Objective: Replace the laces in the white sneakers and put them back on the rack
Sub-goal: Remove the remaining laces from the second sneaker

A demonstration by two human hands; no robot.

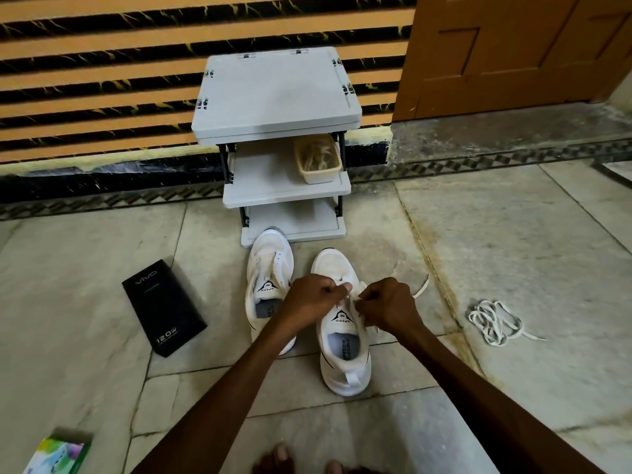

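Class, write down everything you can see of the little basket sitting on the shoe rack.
The basket is a small, cream, rectangular tub, seemingly plastic, with a rolled rim. It stands upright at the right end of the middle shelf of the grey rack, partly under the top shelf. A loose tangle of pale laces lies inside it. Nothing else touches it.

We had a wall striped orange and black marble at the back, a brown wooden door to its right, and a pale stone-tile floor, kinda stained, with a zigzag border strip along the wall.
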